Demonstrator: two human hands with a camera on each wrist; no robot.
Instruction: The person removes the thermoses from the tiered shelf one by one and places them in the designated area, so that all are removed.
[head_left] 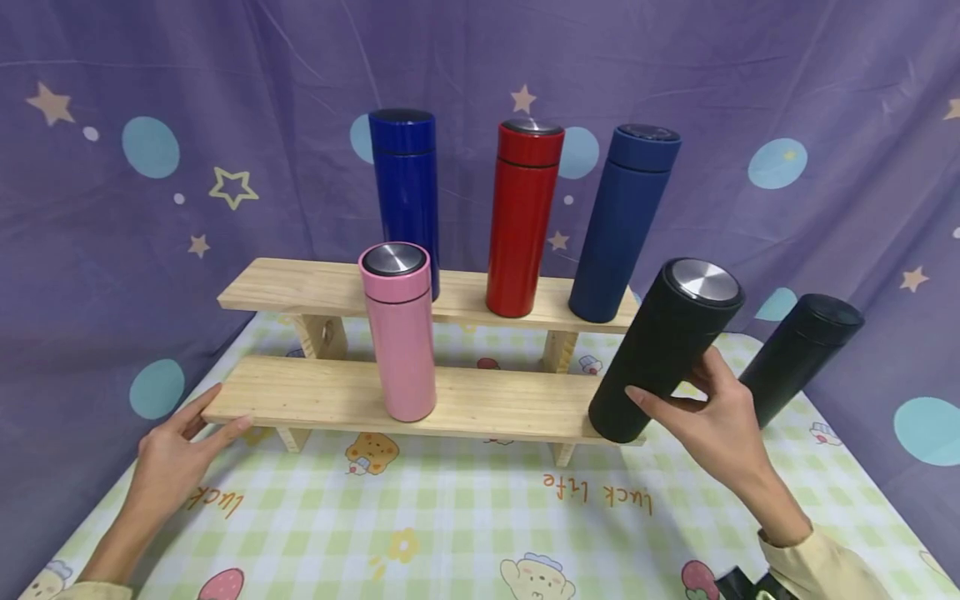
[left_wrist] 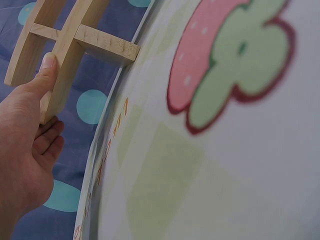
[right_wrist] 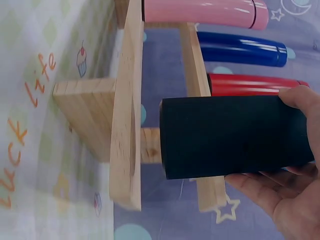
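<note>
My right hand (head_left: pixel 716 421) grips a black thermos (head_left: pixel 660 350) with a silver lid top, thumb on one side and fingers round the other. In the right wrist view a gap shows between its base and the lower board of a two-tier wooden shelf (right_wrist: pixel 125 130), at the board's right end. My left hand (head_left: pixel 176 454) pinches the left end of that lower board, the thumb (left_wrist: pixel 46 70) on top and the other fingers curled beneath. A pink thermos (head_left: pixel 401 350) stands upright on the lower board, left of the middle.
The upper board carries a glossy blue thermos (head_left: pixel 405 192), a red thermos (head_left: pixel 523 225) and a matte navy thermos (head_left: pixel 622 233). A second black thermos (head_left: pixel 798 358) stands on the checked tablecloth (head_left: pixel 450 525), right of the shelf. A purple curtain (head_left: pixel 240 75) hangs behind.
</note>
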